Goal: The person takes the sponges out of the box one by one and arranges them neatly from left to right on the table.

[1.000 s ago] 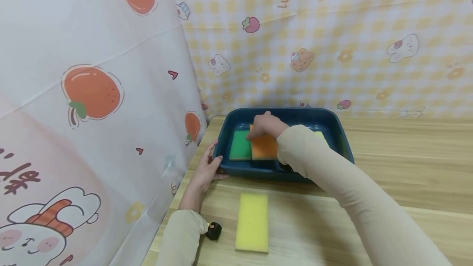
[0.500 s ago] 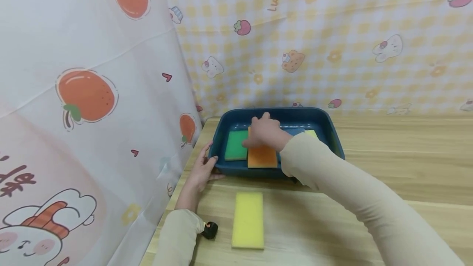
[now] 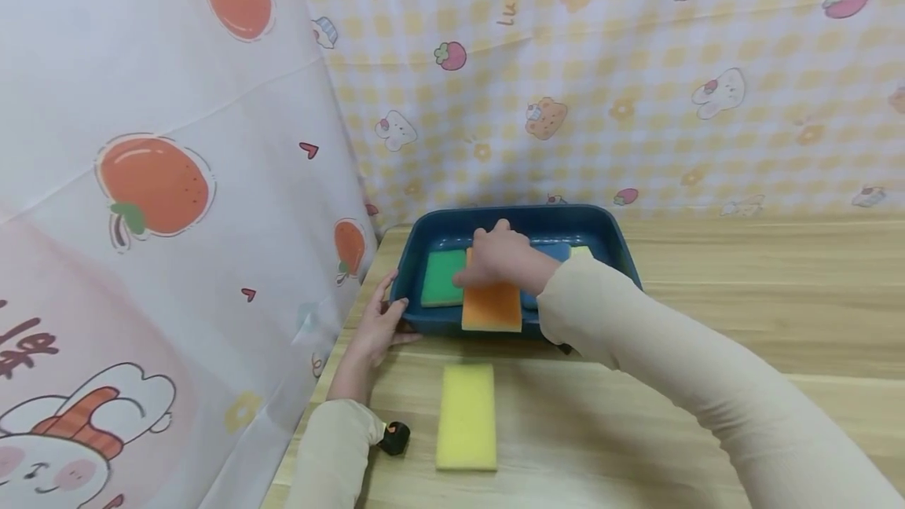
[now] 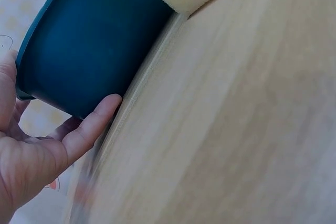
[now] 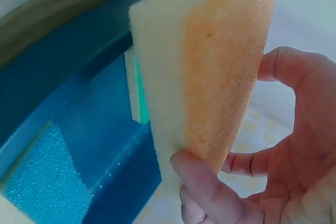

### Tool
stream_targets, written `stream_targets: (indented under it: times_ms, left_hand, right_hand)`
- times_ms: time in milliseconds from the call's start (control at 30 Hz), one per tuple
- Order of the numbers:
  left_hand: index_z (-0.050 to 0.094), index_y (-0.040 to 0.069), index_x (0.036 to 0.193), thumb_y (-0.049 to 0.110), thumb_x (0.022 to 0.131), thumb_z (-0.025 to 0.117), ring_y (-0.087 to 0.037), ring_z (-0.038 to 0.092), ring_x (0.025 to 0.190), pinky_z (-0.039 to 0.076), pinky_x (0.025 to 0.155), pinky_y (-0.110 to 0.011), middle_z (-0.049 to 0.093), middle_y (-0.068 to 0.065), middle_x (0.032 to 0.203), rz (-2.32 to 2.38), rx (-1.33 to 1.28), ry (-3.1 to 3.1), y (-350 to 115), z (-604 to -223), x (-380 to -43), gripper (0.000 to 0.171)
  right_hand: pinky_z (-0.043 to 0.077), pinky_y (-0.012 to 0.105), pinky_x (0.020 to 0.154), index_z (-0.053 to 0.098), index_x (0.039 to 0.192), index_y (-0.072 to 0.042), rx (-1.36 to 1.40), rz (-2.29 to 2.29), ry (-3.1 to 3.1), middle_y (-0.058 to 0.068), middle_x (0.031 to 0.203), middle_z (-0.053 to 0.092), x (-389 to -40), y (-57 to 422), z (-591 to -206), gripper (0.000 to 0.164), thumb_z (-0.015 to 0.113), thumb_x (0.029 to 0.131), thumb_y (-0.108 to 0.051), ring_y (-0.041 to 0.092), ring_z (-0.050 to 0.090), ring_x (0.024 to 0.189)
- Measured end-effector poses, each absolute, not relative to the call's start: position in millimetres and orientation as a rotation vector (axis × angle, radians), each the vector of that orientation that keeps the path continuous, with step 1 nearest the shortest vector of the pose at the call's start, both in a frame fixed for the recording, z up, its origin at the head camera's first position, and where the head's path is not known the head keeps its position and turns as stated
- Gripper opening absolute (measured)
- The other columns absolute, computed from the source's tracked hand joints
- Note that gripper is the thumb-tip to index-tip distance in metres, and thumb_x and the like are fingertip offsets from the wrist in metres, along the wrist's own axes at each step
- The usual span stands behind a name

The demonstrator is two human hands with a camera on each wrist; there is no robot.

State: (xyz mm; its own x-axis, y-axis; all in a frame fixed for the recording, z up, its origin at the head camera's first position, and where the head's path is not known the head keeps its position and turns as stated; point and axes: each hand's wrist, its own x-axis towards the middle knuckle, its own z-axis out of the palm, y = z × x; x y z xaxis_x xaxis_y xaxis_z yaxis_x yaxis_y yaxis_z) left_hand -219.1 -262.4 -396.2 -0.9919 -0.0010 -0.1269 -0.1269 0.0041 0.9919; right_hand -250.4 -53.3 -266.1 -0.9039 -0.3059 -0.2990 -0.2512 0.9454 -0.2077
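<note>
My right hand (image 3: 503,258) pinches an orange sponge (image 3: 492,311) with a pale underside, above a dark blue basin (image 3: 452,225). In the right wrist view that sponge (image 5: 220,77) is tilted, with fingertips on its edges. Spread around the basin's near left corner, my left hand (image 3: 376,326) presses fairly straight fingers against its wall (image 4: 89,40). A green sponge (image 3: 442,277) lies at the basin's left. To the right lie a blue sponge (image 3: 555,253) and a yellow piece (image 3: 581,250), both partly hidden by my right arm.
Before the basin, a yellow sponge (image 3: 467,419) lies flat on the wooden table (image 3: 707,289). A black device (image 3: 394,438) sits at my left wrist. Printed cloth (image 3: 622,148) hangs behind and at the left, close to the table's edges.
Held by my right hand, the orange sponge has come up out of its place beside the green one, toward me. The blue sponge shows more. The left hand stays at the corner; the view has shifted slightly.
</note>
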Motion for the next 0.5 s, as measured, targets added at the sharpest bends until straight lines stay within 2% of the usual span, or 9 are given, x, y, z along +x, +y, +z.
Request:
stream_targets:
  times_ms: [233, 500]
  left_hand:
    - [0.020, 0.030, 0.143, 0.010, 0.094, 0.039, -0.035, 0.053, 0.092, 0.053, 0.066, -0.050, 0.029, -0.028, 0.125, 2.153, -0.146, 2.165, -264.7, -398.4, -220.6, 0.055]
    - [0.021, 0.034, 0.141, 0.012, 0.094, 0.040, -0.038, 0.050, 0.097, 0.052, 0.067, -0.050, 0.027, -0.025, 0.128, 2.141, -0.167, 2.157, -264.7, -398.3, -220.8, 0.055]
  right_hand:
    - [0.043, 0.043, 0.089, 0.023, 0.141, 0.000, -0.425, -0.199, 2.772, 0.028, 0.138, 0.022, -230.9, -51.0, -268.7, 0.088, 0.050, 0.080, -0.058, 0.032, 0.047, 0.099]
    - [0.048, 0.034, 0.067, 0.034, 0.133, 0.001, -0.478, -0.178, 2.815, 0.025, 0.123, 0.037, -207.6, -43.4, -277.8, 0.082, 0.055, 0.077, -0.055, 0.026, 0.050, 0.077]
